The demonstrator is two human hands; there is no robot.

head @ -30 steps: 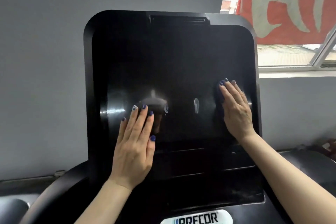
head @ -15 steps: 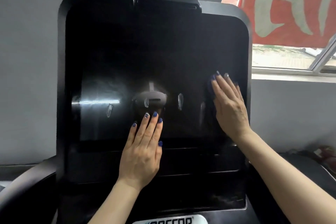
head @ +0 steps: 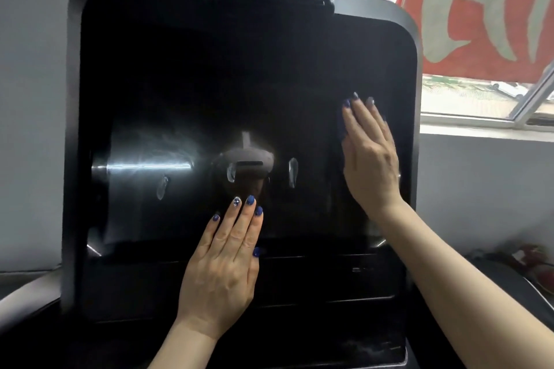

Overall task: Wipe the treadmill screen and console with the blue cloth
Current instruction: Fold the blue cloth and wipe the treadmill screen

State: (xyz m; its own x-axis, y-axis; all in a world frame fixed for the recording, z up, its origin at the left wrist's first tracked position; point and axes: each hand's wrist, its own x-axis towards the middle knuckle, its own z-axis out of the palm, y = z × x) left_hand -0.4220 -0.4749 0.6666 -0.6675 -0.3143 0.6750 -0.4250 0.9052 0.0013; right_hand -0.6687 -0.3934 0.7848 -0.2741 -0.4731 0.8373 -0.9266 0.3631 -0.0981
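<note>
A large black treadmill screen (head: 209,93) fills the view, glossy with reflections; the left hand (head: 223,272) lies flat on its lower middle, fingers straight and together; the right hand (head: 370,156) presses flat near the right edge, fingers straight, over a dark blue cloth (head: 341,126) barely showing beside the fingers; a window (head: 479,99) with a red banner (head: 479,9) sits at upper right.

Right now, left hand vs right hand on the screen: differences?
The left hand lies bare on the screen, low and near the middle; the right hand sits higher, by the right edge. A sliver of blue cloth shows under the right hand, none under the left hand. Both lie flat with straight fingers.
</note>
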